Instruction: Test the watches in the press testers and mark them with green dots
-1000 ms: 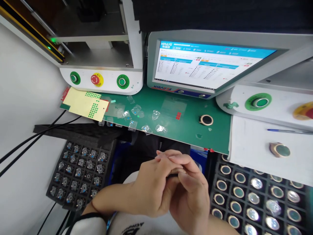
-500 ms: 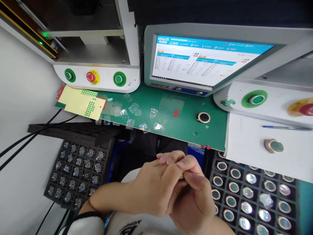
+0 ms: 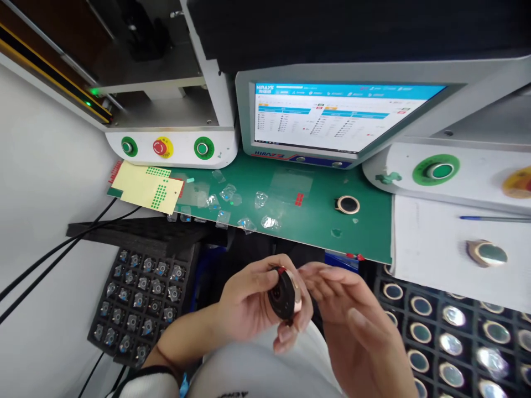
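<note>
Head view, the only one I'm getting: my L hand point(image 3: 251, 304) is grasping a round watch case point(image 3: 282, 298), thumb at its upper edge, fingers wrapping behind. The case is tilting on edge, dark face turned twd the L side, w/ a small red bit showing at the top. My R hand point(image 3: 357, 331) is hovering just beside it, fingers loosely extended, palm holding nothing I can see; can't tell if its fingertips are touching the L hand.

Doing this handling well, IMO, is a matter of pinching the metal rim and sparing the dark face, b/c skin is prob. smudging whatever it presses. Both hands are hanging over the lap, short of the tabletop point(image 3: 315, 224), so I'm judging a slip as the main risk; cupping the R hand under the case would be helping.

Straight beyond the hands, clear film pieces point(image 3: 261, 199) are lying about; I'd be minding those, as they may be clinging to fingers. Ahead of the R hand, another watch point(image 3: 347, 204) is resting on the green surface. Outboard of the R hand, a black tray point(image 3: 434, 362) is carrying more round ones.
</note>
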